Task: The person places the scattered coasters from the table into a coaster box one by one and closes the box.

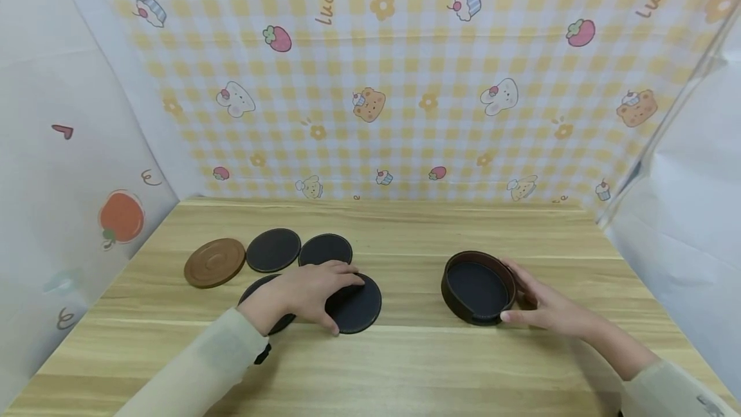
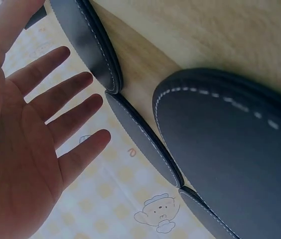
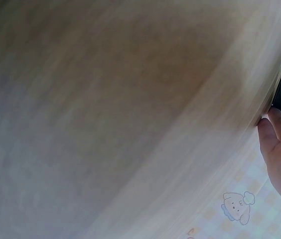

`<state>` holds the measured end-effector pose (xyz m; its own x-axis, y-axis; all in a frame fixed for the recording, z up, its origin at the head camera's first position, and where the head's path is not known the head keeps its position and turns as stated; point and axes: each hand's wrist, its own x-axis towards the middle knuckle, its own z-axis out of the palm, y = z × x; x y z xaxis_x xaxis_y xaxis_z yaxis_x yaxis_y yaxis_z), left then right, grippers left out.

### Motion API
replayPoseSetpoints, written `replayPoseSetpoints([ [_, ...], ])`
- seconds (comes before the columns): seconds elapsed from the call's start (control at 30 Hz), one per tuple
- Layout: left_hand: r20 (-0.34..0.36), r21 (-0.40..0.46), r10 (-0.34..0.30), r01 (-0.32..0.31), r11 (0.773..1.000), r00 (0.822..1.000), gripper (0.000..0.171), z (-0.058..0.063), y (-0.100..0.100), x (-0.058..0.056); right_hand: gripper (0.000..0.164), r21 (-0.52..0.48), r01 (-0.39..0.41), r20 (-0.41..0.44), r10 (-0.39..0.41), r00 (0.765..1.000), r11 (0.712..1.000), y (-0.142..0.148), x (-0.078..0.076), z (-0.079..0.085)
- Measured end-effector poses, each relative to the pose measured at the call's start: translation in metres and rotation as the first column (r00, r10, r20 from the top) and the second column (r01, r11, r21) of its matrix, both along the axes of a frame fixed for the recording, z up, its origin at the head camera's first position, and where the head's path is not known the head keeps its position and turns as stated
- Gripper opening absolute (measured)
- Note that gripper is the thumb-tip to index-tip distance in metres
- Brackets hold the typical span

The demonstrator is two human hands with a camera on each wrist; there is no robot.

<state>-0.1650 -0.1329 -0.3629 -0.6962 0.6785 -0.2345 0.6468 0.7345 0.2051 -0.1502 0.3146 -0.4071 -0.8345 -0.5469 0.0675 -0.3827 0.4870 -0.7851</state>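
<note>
Two-handed, spreads the left hand (image 1: 309,289) with loose fingers over a coaster (image 1: 360,311), apparently to span it, and grips a holder (image 1: 451,298) between thumb and fingers of the right hand (image 1: 543,306), seemingly for steadiness.

I count six:
four black round leather-look discs (image 1: 273,250), one brown round wood-look disc (image 1: 215,263), one dark round leather-look holder (image 1: 455,305).
</note>
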Motion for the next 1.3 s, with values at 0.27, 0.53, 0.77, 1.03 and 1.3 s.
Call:
replayPoseSetpoints([
  [0.27,0.021,-0.007,0.012,-0.012,1.0,1.0,0.085,0.0001,0.0,0.0001,0.092,0.005,0.001,0.015,-0.001,1.0,1.0,-0.0002,0.0006,0.002],
  [0.53,0.023,-0.012,0.014,-0.014,1.0,1.0,0.085,0.0003,-0.0002,-0.0008,0.092,0.004,0.004,0.0,-0.004,1.0,1.0,-0.0003,-0.0006,0.0012],
  [0.77,0.017,-0.024,0.029,-0.029,0.999,0.999,0.083,-0.0035,0.0013,0.0005,0.092,0.022,0.009,0.004,-0.009,1.0,1.0,0.0004,0.0007,0.0022],
  [1.03,0.018,-0.012,0.02,-0.019,1.0,1.0,0.08,-0.0047,0.0041,0.0008,0.091,0.012,0.0,-0.005,0.001,1.0,1.0,0.0,0.0008,0.0006],
  [1.3,0.015,-0.009,0.022,-0.022,1.0,1.0,0.08,-0.0051,0.0058,-0.0001,0.091,-0.008,-0.009,-0.001,0.009,1.0,1.0,-0.0005,0.0008,0.0006],
])
